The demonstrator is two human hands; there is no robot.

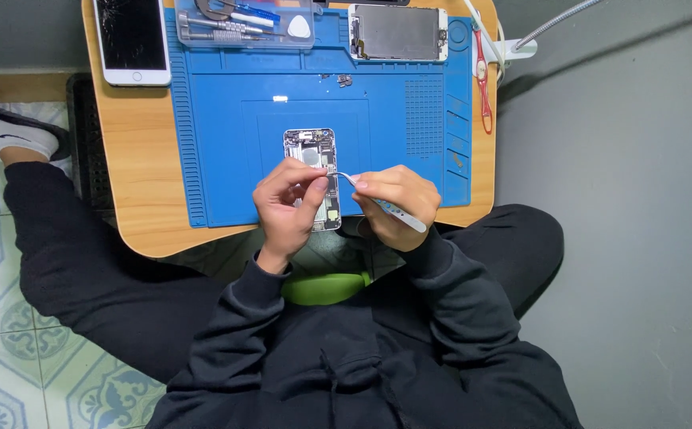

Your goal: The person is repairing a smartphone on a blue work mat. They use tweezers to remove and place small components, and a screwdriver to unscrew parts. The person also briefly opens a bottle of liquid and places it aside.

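Observation:
An opened phone body (311, 148) with bare circuitry lies on the blue repair mat (226, 135). My left hand (286, 208) rests over its lower left part and steadies it, thumb and fingers curled at its edge. My right hand (397, 206) grips curved metal tweezers (377, 200) whose tip reaches into the phone's middle, close to my left fingertips. The phone's lower half is partly hidden by both hands.
A white phone with a cracked screen (131, 40) lies at the back left of the small wooden table (135, 159). A detached screen panel (397, 33) and a clear tool tray (242, 24) sit at the mat's far edge. Red tweezers (483, 83) lie at the right.

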